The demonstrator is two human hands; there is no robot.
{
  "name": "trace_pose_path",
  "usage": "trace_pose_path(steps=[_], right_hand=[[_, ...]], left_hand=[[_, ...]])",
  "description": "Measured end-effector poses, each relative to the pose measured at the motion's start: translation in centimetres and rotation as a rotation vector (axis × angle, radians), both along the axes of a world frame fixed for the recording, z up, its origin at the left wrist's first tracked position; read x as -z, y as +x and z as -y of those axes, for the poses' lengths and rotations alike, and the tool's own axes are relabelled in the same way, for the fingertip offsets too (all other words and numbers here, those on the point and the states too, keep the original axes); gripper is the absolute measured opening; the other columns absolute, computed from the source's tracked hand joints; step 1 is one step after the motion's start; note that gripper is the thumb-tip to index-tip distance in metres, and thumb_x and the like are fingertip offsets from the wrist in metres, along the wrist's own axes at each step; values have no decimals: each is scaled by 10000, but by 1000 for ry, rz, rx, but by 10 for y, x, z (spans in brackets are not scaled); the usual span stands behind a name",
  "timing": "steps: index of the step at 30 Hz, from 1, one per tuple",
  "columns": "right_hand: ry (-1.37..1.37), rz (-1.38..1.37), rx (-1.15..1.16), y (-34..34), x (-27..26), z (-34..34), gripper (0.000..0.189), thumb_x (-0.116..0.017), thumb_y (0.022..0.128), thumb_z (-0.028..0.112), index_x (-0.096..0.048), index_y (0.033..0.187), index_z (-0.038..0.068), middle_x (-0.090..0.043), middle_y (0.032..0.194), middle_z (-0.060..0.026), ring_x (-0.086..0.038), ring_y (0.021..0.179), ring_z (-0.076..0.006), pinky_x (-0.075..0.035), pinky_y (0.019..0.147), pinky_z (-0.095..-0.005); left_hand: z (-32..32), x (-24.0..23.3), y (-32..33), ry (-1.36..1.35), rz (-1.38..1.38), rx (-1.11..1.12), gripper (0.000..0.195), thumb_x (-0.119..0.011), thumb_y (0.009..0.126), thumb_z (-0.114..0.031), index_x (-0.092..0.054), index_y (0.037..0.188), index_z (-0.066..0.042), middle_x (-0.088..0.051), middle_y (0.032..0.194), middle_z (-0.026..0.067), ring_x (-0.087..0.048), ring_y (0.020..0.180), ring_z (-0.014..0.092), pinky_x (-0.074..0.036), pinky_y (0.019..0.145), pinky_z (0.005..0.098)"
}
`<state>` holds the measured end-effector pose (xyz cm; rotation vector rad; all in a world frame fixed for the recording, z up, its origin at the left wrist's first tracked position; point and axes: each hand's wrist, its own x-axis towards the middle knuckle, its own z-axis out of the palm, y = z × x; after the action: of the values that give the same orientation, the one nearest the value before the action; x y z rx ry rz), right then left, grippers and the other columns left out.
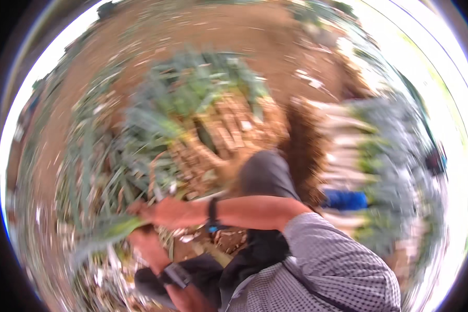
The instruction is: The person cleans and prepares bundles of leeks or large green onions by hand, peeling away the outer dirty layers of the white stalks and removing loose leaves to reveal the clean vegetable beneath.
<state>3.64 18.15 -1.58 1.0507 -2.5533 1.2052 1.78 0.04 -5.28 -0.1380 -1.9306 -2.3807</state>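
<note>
The view is blurred by motion. Green leaves of a leek (121, 230) run from between my hands towards the lower left. My right hand (165, 212), with a dark band on its wrist, is closed around the leek near the base of its leaves. Just below, my left hand (146, 241), with a watch on its wrist, is close against the same leaves; its fingers are partly hidden, and its grip is unclear. A pile of soil-covered leeks (222, 132) lies on the ground beyond my knee, green tops pointing away.
Pale-stemmed leeks (345, 134) lie stacked at the right, roots towards me, with a blue object (345, 199) on them. Loose leaves and trimmings (113, 280) cover the ground at the left. Brown soil (226, 27) stretches beyond the pile.
</note>
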Motion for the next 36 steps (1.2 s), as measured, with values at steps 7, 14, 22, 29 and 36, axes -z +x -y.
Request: trace_pose_path(steps=[7, 14, 22, 29, 36], right_hand=[[130, -290, 166, 46, 3, -89, 333, -619, 857, 292, -568, 924, -30, -611, 701, -150, -645, 752, -322, -492, 684, -427], [-88, 380, 71, 83, -27, -161, 297, -635, 860, 258, -607, 842, -37, -618, 723, -213, -613, 671, -342, -465, 608, -446], [-475, 144, 411, 186, -70, -236, 204, -644, 887, 190, -624, 878, -12, -579, 660, -112, -528, 581, -189, -427, 532, -378], [-845, -24, 902, 308, -118, -320, 245, -592, 975, 189, -618, 1124, -4, -591, 702, 5, -524, 564, -48, -421, 466, -233], [-807, -478, 1500, 392, -67, -393, 193, -575, 970, 97, -566, 1109, -37, -575, 727, -22, -520, 575, -64, -443, 519, -225]], left_hand=[[13, -18, -34, 1249, 71, 247, 256, -457, 974, -177, -441, 1131, 25, -397, 640, -9, -411, 549, 122, -391, 652, 271], [-29, -16, -64, 1308, -6, 428, 508, -463, 970, -152, -332, 1412, 60, -437, 703, 30, -437, 605, 144, -414, 708, 289], [-149, -46, -120, 497, 235, 465, 411, -552, 959, -164, -481, 1314, 32, -550, 1226, 187, -537, 1071, 293, -437, 989, 462], [-285, -171, -19, 223, 45, 942, 448, -613, 956, -282, -520, 1291, 0, -658, 1054, 74, -613, 816, 127, -576, 762, 295], [-252, -91, -23, 166, 372, 847, 349, -638, 943, -273, -604, 1200, -39, -644, 960, 23, -580, 774, 111, -516, 711, 285]])
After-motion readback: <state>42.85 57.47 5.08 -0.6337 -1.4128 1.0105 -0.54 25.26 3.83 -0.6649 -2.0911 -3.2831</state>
